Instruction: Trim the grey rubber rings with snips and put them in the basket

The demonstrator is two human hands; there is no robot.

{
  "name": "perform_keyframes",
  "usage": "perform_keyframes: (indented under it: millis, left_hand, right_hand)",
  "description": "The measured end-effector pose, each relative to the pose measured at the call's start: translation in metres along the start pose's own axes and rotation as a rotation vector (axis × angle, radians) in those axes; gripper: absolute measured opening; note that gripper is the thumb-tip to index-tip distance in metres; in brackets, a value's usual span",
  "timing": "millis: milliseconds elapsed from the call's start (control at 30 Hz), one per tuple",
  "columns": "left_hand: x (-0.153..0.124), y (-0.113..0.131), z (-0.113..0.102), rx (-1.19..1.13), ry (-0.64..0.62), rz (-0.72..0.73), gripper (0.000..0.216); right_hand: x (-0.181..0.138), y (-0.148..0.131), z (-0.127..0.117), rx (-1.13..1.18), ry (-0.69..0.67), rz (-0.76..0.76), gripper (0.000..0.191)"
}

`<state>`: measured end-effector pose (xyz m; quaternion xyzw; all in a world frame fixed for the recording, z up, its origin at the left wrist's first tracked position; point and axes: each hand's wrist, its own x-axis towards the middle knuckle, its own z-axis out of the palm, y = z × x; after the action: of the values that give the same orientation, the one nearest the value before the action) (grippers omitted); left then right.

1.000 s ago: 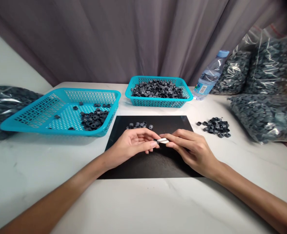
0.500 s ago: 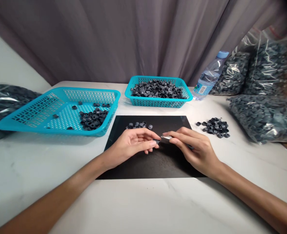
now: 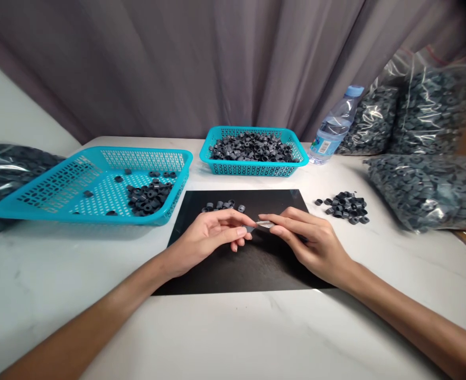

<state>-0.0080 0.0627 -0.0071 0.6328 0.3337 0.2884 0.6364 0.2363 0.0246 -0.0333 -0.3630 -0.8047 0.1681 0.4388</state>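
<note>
Over a black mat (image 3: 233, 269) my two hands meet fingertip to fingertip. My left hand (image 3: 211, 237) pinches a small dark part, barely visible between thumb and fingers. My right hand (image 3: 308, 240) is closed on a small flat silvery tool (image 3: 265, 224), its tip touching the part in my left hand. A short row of small grey rings (image 3: 222, 206) lies on the mat just behind my left hand.
A teal basket (image 3: 98, 211) at the left holds some grey rings. A fuller teal basket (image 3: 254, 166) stands behind the mat. A loose ring pile (image 3: 346, 207) lies at the right, near a water bottle (image 3: 332, 129) and clear bags of rings (image 3: 427, 184). Another bag (image 3: 3, 169) lies far left.
The silvery tool has turned from flat and broad to edge-on in my right hand. Both hands stay together over the mat; the view has shifted slightly.
</note>
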Motion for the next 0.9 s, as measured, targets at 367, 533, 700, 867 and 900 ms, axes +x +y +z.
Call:
perform_keyframes:
  millis: [367, 533, 700, 867, 900]
  left_hand:
    - [-0.0005, -0.0012, 0.0005, 0.025, -0.007, 0.018, 0.016]
    - [-0.0005, -0.0016, 0.0014, 0.030, -0.013, 0.022, 0.016]
    - [-0.0009, -0.0016, 0.0024, 0.023, -0.015, 0.030, 0.015]
    - [-0.0016, -0.0026, 0.0018, 0.036, -0.022, 0.040, 0.017]
    - [-0.0017, -0.0028, 0.0017, 0.038, -0.021, 0.039, 0.017]
  right_hand:
    - [0.0008, -0.0027, -0.0007, -0.077, -0.037, -0.059, 0.029]
    - [0.0009, -0.0033, -0.0011, -0.100, -0.038, -0.074, 0.030]
    - [0.0012, -0.0036, -0.0014, -0.118, -0.036, -0.088, 0.030]
    - [0.0003, -0.0025, -0.0012, -0.142, -0.048, -0.099, 0.031]
    - [0.0001, -0.0025, -0.0011, -0.145, -0.046, -0.100, 0.031]
